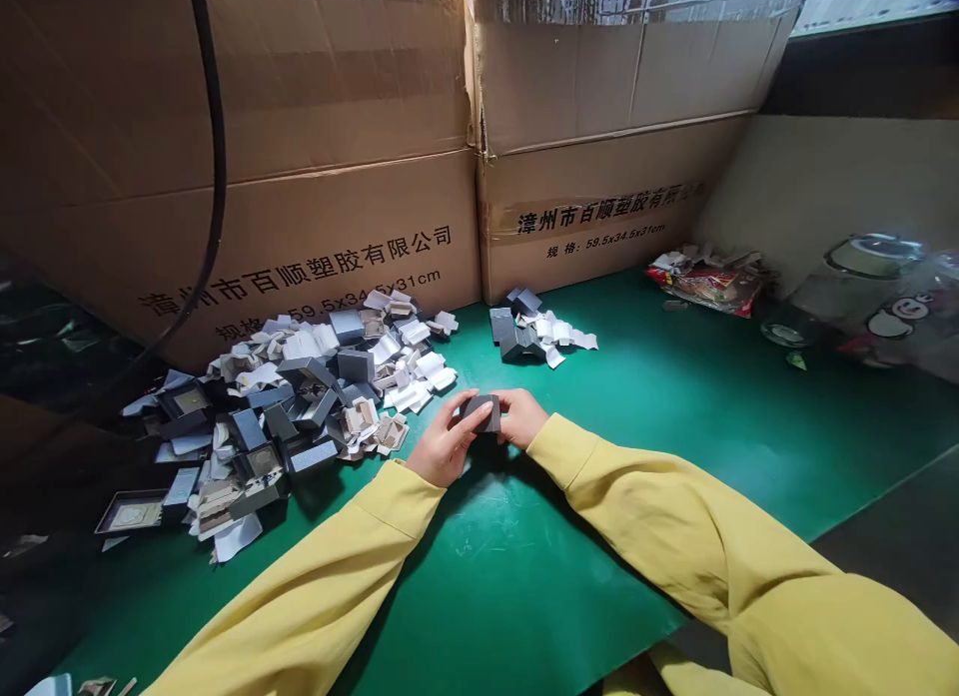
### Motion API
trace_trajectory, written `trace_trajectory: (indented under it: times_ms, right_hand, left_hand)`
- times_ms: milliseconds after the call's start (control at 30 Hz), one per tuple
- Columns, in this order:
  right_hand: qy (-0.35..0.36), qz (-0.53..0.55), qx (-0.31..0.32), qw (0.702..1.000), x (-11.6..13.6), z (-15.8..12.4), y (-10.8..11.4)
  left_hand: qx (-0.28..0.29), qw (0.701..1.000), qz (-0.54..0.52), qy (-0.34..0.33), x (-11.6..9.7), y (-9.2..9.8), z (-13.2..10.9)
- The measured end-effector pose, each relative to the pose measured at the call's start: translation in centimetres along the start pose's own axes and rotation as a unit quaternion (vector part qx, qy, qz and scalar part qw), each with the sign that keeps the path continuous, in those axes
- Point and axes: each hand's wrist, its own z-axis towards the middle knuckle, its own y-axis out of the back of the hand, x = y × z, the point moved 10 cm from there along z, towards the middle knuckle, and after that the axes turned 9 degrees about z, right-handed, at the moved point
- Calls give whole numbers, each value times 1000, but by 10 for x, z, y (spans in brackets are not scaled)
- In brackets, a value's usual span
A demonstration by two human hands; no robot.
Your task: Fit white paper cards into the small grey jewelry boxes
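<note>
Two hands on one dark box [490, 412], held over the worktop [524, 576]: left hand [441, 444] has its grip closed round the left side, thumb across the face, right hand [522, 418] grips the right end. Big heap [315, 386] of boxes and white pieces to the left, smaller pile [516, 332] ahead, near the cartons [337, 222]. Red packet [708, 282] sits far right.
</note>
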Motion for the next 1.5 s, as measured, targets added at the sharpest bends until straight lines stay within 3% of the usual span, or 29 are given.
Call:
trace_trajectory:
  times_ms: [233,333,433,500,633,733,800,867,967,1033,1133,1200,1267,1333,1433,1500]
  right_hand:
    - [-8,-88,-107,990,-5,-7,21]
    - [-6,-104,-50,993,-6,-7,11]
    - [89,-146,19,985,11,-7,-4]
    - [147,-165,17,975,21,-7,0]
    - [201,-151,-7,968,30,-4,30]
    - [186,-116,1,976,28,-1,60]
    - [155,-113,-11,981,23,0,86]
    - [145,-154,-76,974,24,0,122]
    - [194,-267,-237,914,38,-10,182]
    - [202,-348,-285,870,38,-11,204]
    - [124,-458,-215,853,10,7,208]
    - [78,-500,-162,847,-8,14,201]
    - [66,-523,-138,838,-15,15,191]
    - [78,-542,-142,825,-11,11,182]
    - [117,-558,-192,799,8,3,177]
    - [155,-552,-223,789,21,-2,177]
  left_hand:
    - [8,999,45,24,8,-3,-3]
    - [-7,997,57,43,11,1,-1]
    - [-25,996,65,63,12,5,4]
    - [-36,995,64,71,10,5,9]
    - [-37,997,43,54,-1,-8,26]
    - [-28,998,47,23,-11,-25,44]
    - [-30,997,70,11,-13,-39,56]
    - [-38,994,99,10,-13,-52,69]
    - [-44,989,142,14,-10,-76,89]
    - [-21,983,180,6,-9,-97,101]
    - [47,972,230,-17,-6,-129,112]
    - [75,968,239,-22,-3,-139,116]
    - [70,971,227,-17,-7,-134,120]
    - [42,983,178,-11,-24,-112,125]
    - [16,1000,-20,3,-69,-63,124]
    - [40,986,-147,72,-91,-40,106]
